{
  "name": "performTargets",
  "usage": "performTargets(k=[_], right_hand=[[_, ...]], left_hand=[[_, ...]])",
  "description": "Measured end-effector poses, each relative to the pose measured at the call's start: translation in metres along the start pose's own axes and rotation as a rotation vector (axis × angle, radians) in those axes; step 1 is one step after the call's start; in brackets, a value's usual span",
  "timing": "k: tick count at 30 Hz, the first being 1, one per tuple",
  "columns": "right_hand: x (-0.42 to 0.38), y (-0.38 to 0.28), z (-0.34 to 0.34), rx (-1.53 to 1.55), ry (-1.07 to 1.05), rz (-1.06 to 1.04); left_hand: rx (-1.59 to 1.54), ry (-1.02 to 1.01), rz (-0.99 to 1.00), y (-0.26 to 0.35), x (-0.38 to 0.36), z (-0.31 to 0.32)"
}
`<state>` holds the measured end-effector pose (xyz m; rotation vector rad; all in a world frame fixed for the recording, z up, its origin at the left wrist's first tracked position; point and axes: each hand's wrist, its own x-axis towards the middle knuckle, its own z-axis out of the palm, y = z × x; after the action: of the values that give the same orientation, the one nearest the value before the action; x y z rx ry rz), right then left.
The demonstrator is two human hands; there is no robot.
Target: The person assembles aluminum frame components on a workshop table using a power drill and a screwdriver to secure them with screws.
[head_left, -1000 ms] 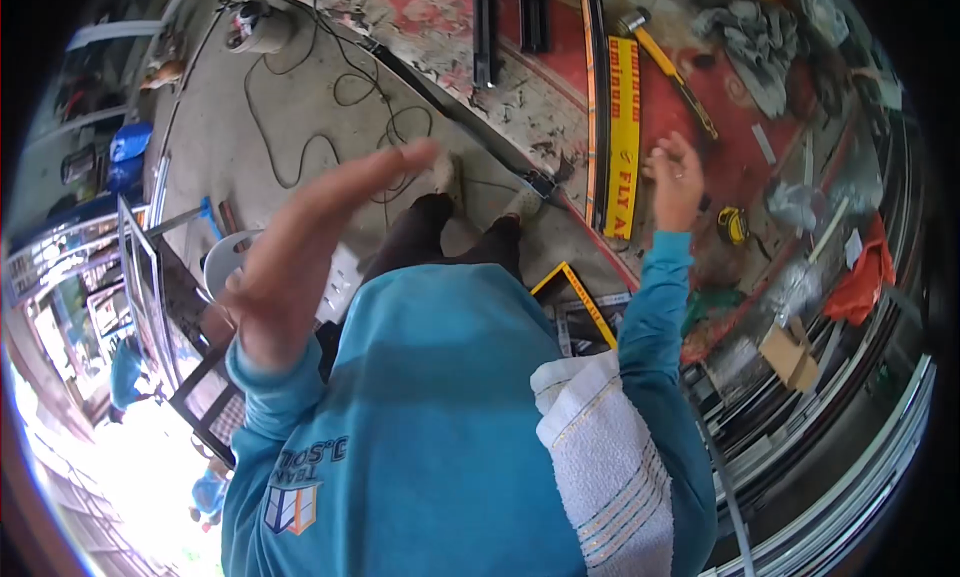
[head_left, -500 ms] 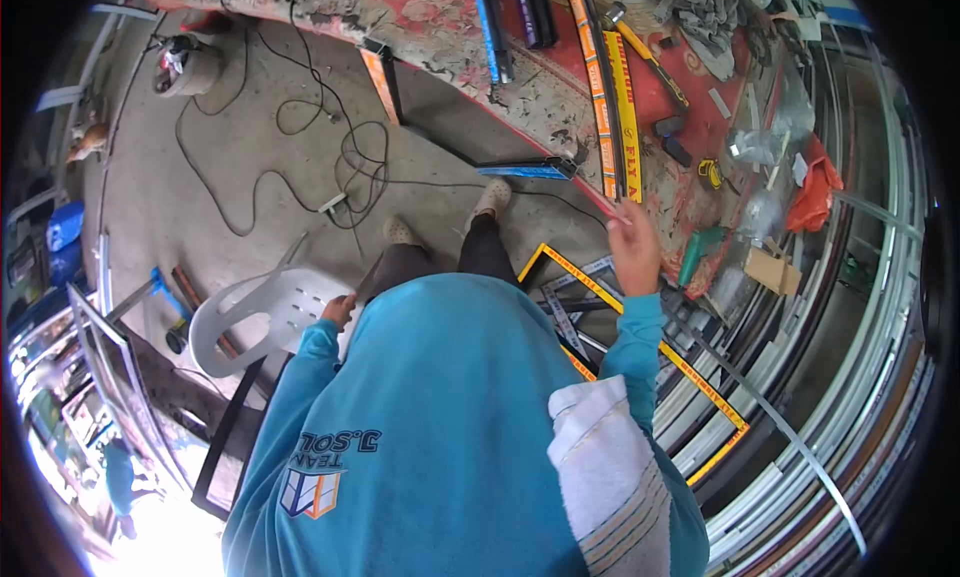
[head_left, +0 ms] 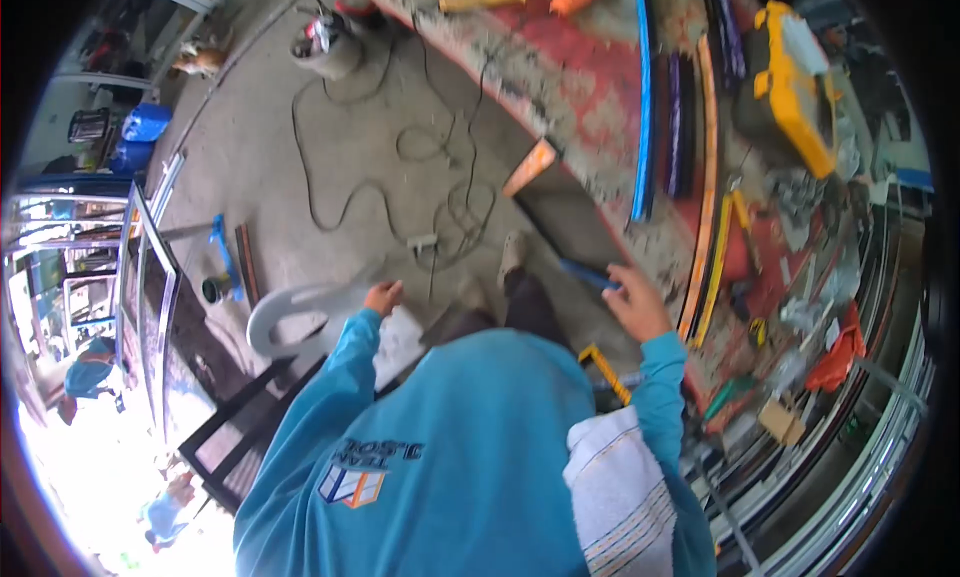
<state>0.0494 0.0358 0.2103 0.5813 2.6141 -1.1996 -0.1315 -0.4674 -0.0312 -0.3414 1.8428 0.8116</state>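
My left hand (head_left: 384, 297) hangs over the white plastic chair (head_left: 290, 312), fingers loosely bent and apart, with nothing in them. On the other side my right hand (head_left: 638, 305) is held out beside the work table's edge, thumb and fingers apart. Its fingertips overlap the end of a blue-wrapped bar (head_left: 588, 273) in this view. That bar belongs to a dark frame leaning at the table, which has an orange-wrapped piece (head_left: 530, 167) at its far end. Just right of this hand, long orange-wrapped (head_left: 708, 147) and yellow-wrapped (head_left: 712, 277) strips lie on the table.
Black cable (head_left: 375, 192) loops over the floor, with a white socket block (head_left: 424, 245). A bucket (head_left: 328, 52) stands at the far side. On the red-patterned table (head_left: 560, 97) are a yellow-lidded toolbox (head_left: 795, 92) and a hammer (head_left: 741, 212). Metal profiles (head_left: 840, 487) fill the right side.
The view has swung, so table and chair sit further right and lower. My right hand now overlaps the blue-wrapped bar, and my left hand has come forward over the chair.
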Motion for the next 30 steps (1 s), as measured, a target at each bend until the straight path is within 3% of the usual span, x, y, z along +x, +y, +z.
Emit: performTargets(k=[2,6,10,12,14,16,18,21,22,24,26,29,30], right_hand=[[0.037,0.010,-0.001,0.078,-0.078,0.040],[0.130,0.022,-0.006,0.007,-0.066,-0.099],[0.221,0.002,-0.017,-0.089,0.001,-0.233],[0.265,-0.009,-0.025,-0.103,0.003,-0.323],[0.302,-0.013,-0.029,-0.056,-0.006,-0.290],[0.342,-0.010,-0.029,0.049,0.009,-0.280],[0.387,0.003,-0.027,0.125,0.034,-0.240],[0.454,0.018,-0.027,-0.076,0.388,-0.046],[0.471,0.022,-0.024,-0.083,0.398,-0.033],[0.509,0.027,-0.018,-0.109,0.763,0.013],[0.532,0.022,-0.006,-0.215,0.880,0.053],[0.544,0.005,-0.004,-0.343,0.790,0.188],[0.544,0.003,-0.006,-0.353,0.761,0.222]], left_hand=[[-0.056,0.056,0.037,0.025,0.006,-0.013],[-0.230,0.264,0.146,0.097,-0.016,-0.023],[-0.366,0.190,0.148,0.197,-0.050,-0.035],[-0.212,0.139,0.293,0.243,-0.050,-0.039],[-0.161,0.132,0.340,0.301,-0.056,-0.044],[-0.095,0.090,0.540,0.357,-0.053,-0.054],[-0.031,0.086,0.656,0.417,-0.027,-0.073],[0.062,0.107,0.957,0.530,0.024,-0.097],[0.035,0.093,1.005,0.574,0.041,-0.103],[0.003,0.120,1.144,0.667,0.090,-0.116],[-0.088,0.178,1.231,0.751,0.156,-0.128],[-0.002,0.590,1.376,0.878,0.242,-0.148],[-0.022,0.614,1.382,0.914,0.276,-0.156]])
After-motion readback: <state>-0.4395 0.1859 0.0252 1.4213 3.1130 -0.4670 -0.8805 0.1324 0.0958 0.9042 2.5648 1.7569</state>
